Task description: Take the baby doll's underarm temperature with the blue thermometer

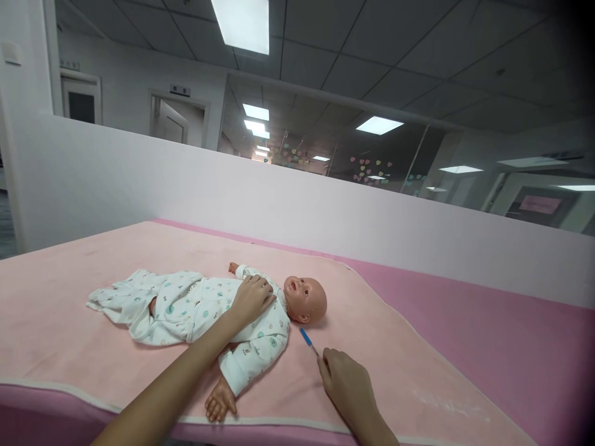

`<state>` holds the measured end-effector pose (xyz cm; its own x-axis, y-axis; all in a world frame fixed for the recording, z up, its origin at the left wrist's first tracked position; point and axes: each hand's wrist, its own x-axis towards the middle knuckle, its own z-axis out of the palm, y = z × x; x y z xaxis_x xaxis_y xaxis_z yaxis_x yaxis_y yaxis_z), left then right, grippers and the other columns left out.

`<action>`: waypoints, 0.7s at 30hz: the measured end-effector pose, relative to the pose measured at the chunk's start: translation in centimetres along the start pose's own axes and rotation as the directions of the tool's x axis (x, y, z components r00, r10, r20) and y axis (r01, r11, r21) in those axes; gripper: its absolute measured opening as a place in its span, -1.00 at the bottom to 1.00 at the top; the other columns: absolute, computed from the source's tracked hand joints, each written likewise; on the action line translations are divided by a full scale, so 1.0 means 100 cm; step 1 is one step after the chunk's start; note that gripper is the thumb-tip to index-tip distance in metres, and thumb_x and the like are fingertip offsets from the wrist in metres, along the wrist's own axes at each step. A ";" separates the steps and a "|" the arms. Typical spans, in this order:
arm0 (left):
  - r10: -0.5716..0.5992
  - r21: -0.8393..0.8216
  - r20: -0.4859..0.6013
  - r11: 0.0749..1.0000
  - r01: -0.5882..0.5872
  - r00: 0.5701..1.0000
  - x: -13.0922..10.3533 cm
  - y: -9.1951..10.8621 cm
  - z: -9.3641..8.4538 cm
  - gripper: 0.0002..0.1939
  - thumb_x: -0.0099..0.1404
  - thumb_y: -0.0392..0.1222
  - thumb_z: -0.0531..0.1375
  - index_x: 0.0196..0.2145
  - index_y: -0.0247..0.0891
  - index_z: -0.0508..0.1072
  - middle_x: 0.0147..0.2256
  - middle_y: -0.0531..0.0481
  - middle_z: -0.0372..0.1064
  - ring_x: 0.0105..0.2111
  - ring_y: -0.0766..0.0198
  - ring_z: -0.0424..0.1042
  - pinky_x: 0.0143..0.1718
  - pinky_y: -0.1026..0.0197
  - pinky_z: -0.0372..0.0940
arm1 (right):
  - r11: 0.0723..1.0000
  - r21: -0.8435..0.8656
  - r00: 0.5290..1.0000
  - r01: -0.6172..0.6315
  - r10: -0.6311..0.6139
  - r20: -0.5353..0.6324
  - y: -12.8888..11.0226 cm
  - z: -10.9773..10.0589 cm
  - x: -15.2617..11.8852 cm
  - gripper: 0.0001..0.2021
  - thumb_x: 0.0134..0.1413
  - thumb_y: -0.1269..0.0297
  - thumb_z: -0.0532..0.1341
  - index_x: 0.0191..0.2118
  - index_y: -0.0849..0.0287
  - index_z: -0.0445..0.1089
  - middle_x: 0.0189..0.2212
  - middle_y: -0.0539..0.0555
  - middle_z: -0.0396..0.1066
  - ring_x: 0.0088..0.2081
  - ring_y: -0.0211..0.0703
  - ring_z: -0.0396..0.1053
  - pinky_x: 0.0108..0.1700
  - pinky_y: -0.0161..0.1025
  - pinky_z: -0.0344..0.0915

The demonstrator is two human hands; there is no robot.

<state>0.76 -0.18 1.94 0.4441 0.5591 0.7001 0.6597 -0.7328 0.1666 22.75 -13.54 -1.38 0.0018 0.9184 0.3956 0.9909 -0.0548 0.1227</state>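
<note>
Two bare hands are at a doll [209, 302], smooth-headed and rounded, lying face-up in a soft, loose white outfit [179, 313] with small prints. The left hand [253, 297] rests on the doll's chest, fingers bent; I cannot tell whether it grips the cloth. Beside the doll's head, the right hand [346, 379] pinches a slim stick [305, 336] with a blue end. Under the doll spreads a matte peach mat [400, 365], white-edged, over a pink surface [446, 310]. Behind the doll stands a flat white wall [279, 201], topped by glass [334, 139] with heart shapes [369, 167]; above, bright panel lights [244, 25] sit in a dark ceiling [316, 37].
</note>
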 end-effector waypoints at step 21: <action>-0.037 -0.089 0.006 0.995 0.038 0.999 -0.009 -0.005 0.011 -0.86 0.20 -0.34 -0.03 -0.29 -0.27 0.28 -0.33 -0.06 0.30 -0.29 0.18 0.23 -0.26 0.14 0.15 | 0.505 0.782 0.819 0.366 0.225 -0.529 -0.120 0.017 0.119 -0.81 0.02 0.45 -0.03 -0.41 0.18 0.30 -0.43 0.06 0.35 -0.34 -0.19 0.28 -0.24 -0.26 0.21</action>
<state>0.66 0.11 0.50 0.4231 0.5883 0.6891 0.6196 -0.7428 0.2537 11.14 -1.26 0.29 0.1531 0.5325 0.8325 0.6057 0.6151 -0.5048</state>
